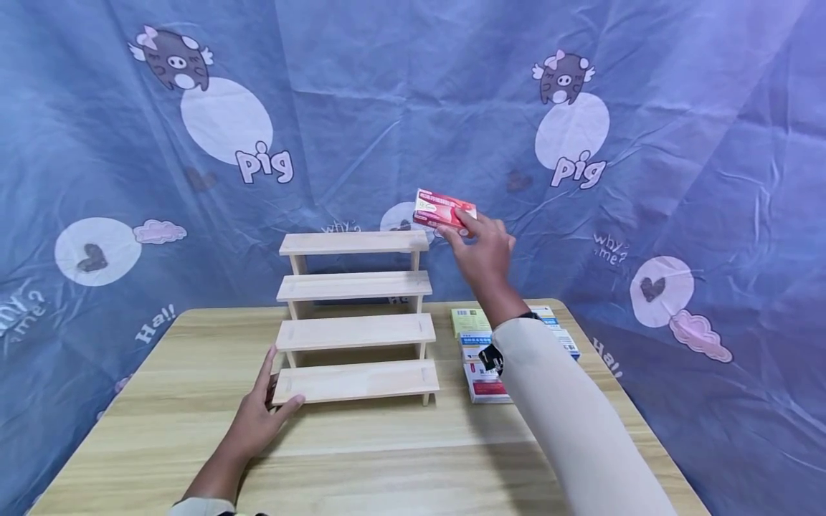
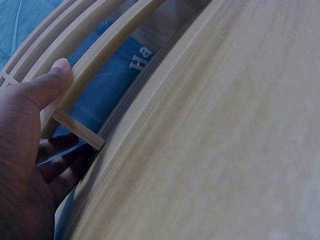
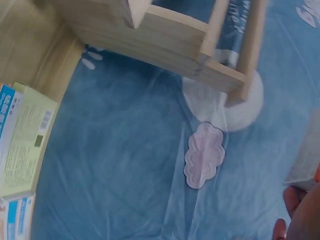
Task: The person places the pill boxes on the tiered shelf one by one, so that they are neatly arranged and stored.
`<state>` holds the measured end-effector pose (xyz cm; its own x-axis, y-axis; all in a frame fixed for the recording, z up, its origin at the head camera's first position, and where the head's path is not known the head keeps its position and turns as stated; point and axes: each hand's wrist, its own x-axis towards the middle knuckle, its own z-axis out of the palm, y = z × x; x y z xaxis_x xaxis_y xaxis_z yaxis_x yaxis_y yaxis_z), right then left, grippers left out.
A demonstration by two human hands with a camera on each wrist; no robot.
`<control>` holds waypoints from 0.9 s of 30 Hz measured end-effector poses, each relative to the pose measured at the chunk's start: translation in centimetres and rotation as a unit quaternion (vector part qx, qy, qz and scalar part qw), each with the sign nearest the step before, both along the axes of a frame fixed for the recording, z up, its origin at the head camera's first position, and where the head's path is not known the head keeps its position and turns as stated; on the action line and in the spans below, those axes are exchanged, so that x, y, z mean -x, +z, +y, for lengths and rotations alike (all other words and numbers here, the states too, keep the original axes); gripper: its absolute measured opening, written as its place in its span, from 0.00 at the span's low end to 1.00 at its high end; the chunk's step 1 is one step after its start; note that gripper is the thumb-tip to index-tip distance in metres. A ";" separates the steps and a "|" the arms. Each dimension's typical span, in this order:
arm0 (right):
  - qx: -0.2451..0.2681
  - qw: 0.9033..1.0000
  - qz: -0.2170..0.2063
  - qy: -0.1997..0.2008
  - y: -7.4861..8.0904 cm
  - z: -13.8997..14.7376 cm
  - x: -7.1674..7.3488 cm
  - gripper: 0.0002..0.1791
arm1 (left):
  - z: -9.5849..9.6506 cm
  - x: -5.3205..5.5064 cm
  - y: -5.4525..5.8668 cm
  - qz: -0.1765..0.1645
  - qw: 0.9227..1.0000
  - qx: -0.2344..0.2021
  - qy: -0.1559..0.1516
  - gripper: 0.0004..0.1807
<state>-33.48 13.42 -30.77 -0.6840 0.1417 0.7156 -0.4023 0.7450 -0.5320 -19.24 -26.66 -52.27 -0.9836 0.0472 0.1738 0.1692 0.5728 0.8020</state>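
A red and white medicine box (image 1: 439, 206) is pinched between the thumb and fingers of my right hand (image 1: 485, 254), held up just right of the top tier. In the right wrist view only a greyish side of that box (image 3: 303, 157) shows at the right edge. A pale wooden four-tier shelf (image 1: 358, 331) stands on the table. My left hand (image 1: 254, 423) grips the left end of its lowest tier. The left wrist view has the thumb over the board (image 2: 95, 60) and the fingers (image 2: 65, 172) curled beneath, near a support leg.
Right of the shelf, several medicine boxes (image 1: 476, 351) lie in rows, partly hidden by my right forearm. The wooden table (image 1: 361, 466) ends at a blue cloth backdrop (image 1: 413, 129) printed with pigs and clouds, which also hangs along both sides.
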 end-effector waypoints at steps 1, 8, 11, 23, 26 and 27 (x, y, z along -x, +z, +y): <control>-0.006 1.000 0.007 -0.001 0.0 -0.4 0.2 0.30 | 0.0 0.0 0.0 0.001 1.000 0.000 -0.001 0.60; 0.032 0.999 0.004 0.019 -0.6 -3.9 1.1 0.33 | -0.1 0.0 0.0 0.009 1.000 -0.004 -0.001 0.61; 0.064 0.997 -0.020 0.028 -0.6 -5.3 1.3 0.33 | -0.1 -0.1 0.0 0.012 1.000 -0.006 -0.002 0.61; 0.068 0.991 -0.098 0.062 1.5 -9.9 2.8 0.30 | 0.1 -0.1 0.0 0.014 1.000 -0.009 -0.003 0.61; 0.065 0.990 -0.113 0.059 2.0 -11.1 3.1 0.31 | 0.2 0.0 -0.1 0.013 1.000 -0.008 -0.002 0.60; 0.065 0.989 -0.118 0.057 2.1 -11.5 3.1 0.32 | 0.2 0.0 -0.2 0.012 1.000 -0.007 -0.002 0.60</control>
